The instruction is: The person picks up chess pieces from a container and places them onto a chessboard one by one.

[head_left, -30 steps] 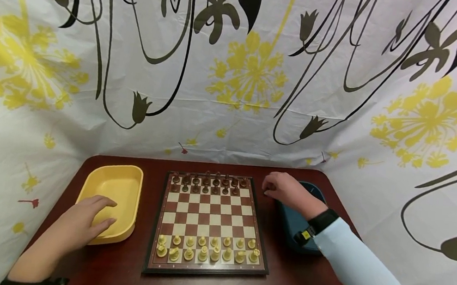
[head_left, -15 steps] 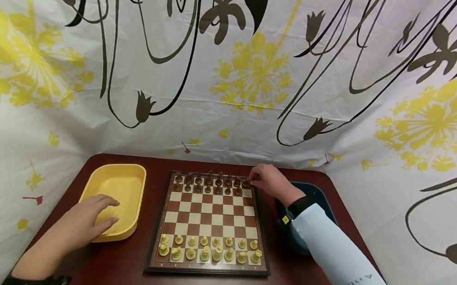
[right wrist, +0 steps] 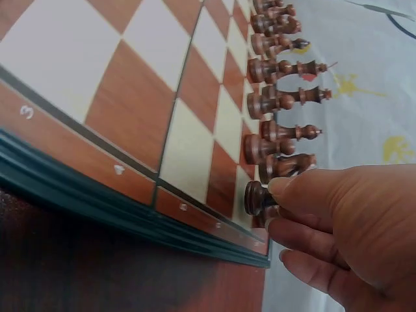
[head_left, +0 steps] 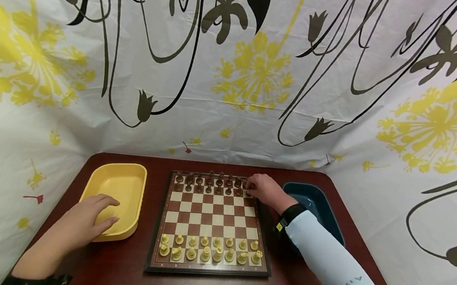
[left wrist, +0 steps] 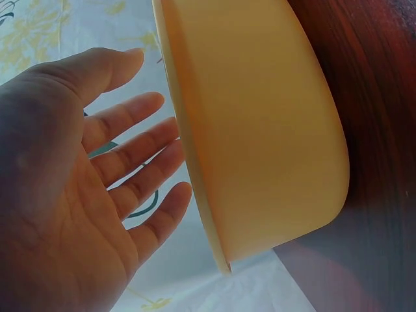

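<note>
My right hand (head_left: 266, 191) is at the far right corner of the chessboard (head_left: 210, 210). In the right wrist view its thumb and fingers pinch a dark brown chess piece (right wrist: 255, 197), base down at the board; the fingers hide its top. Other dark chess pieces (right wrist: 279, 102) stand in two rows along the far side. Light yellow chess pieces (head_left: 206, 253) fill two rows at the near side. My left hand (head_left: 83, 220) hovers by the near left side of a yellow tray (head_left: 125, 187), fingers relaxed and apart, holding nothing. In the left wrist view its fingertips are close to the rim.
A dark blue tray (head_left: 317, 199) stands right of the board, partly covered by my right forearm. Everything rests on a dark red-brown table (head_left: 114, 270). A white patterned cloth (head_left: 230, 128) hangs behind and at the sides.
My right hand has moved left from beside the blue tray to the board's far right corner, then slightly nearer along its edge. The left hand keeps its place by the yellow tray.
</note>
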The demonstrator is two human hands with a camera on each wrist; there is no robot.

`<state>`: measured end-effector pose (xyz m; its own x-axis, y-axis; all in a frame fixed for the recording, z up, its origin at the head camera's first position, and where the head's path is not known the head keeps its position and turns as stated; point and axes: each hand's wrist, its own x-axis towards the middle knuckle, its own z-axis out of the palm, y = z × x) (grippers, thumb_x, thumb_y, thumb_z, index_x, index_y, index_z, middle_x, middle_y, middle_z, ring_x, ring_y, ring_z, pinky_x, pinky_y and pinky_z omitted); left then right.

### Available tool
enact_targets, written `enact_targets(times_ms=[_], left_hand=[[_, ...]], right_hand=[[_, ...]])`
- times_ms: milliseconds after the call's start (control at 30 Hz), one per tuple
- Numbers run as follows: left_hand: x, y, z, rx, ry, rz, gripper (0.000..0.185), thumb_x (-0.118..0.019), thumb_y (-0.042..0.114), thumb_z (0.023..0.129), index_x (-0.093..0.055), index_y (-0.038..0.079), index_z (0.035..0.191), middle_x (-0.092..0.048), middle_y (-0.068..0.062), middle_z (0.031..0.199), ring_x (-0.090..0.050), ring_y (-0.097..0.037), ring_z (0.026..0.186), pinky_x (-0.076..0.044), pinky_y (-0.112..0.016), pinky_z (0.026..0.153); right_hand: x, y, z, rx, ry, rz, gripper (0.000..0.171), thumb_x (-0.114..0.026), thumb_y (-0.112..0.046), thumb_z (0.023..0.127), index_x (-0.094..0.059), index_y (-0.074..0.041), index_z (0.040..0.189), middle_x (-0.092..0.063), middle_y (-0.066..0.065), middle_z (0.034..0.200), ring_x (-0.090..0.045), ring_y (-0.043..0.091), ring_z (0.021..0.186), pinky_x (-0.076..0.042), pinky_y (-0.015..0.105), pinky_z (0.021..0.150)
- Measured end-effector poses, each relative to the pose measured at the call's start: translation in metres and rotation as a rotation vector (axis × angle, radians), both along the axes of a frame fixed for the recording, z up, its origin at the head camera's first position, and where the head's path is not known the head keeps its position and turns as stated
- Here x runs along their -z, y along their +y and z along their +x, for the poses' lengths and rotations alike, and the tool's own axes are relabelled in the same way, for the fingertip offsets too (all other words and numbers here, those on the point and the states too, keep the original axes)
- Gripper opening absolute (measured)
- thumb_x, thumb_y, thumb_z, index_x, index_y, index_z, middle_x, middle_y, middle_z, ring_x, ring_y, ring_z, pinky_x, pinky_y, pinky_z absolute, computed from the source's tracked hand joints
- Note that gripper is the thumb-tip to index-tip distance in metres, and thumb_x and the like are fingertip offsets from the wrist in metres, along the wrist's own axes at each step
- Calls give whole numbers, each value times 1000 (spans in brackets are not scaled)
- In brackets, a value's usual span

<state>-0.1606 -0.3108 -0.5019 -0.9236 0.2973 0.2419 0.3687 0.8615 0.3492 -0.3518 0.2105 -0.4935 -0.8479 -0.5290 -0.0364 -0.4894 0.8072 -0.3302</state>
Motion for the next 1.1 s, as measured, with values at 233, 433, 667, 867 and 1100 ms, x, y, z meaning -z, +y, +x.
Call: enact_targets(times_ms=[233,433,667,867,1100], left_hand=[[2,0,1,2,13,6,33,-89,23,96,-76,9,123,-74,-8,124,-72,-39,112,-60,-61,91],[2,0,2,3,14,8,33,-89,22,96,-76,8,122,-74,-8,123,-72,-38,112,-60,-61,92],[3,2,0,16,23,8,33,-89,22,96,-76,8,122,-75,-7,123,-72,-37,113,-59,-60,93],[2,5,-1,34,62,14,32,-89,20,96,-76,8,123,-75,-6,123,-71,-36,115,-59,-59,95],[-4,7,-4,48,67,3,35,-88,21,97,-75,7,126,-74,-8,126,-71,-37,117,-60,-59,94]], right_hand=[[6,1,2,6,27,-8,6,-81,-8,103,-79,-11,107,-72,2,107,-67,14,87,-59,38,76],[10,-1,3,22,50,-4,7,-81,-9,102,-79,-11,108,-72,3,108,-69,20,95,-61,42,83],[12,4,10,39,84,-17,24,-83,-14,102,-76,-7,123,-72,7,116,-71,25,104,-62,47,89],[2,20,28,80,110,-16,30,-79,-22,106,-73,-6,130,-70,7,116,-69,20,97,-61,45,83],[-29,56,56,77,182,-12,25,-78,-24,106,-75,-7,124,-72,4,111,-71,21,97,-62,46,82]])
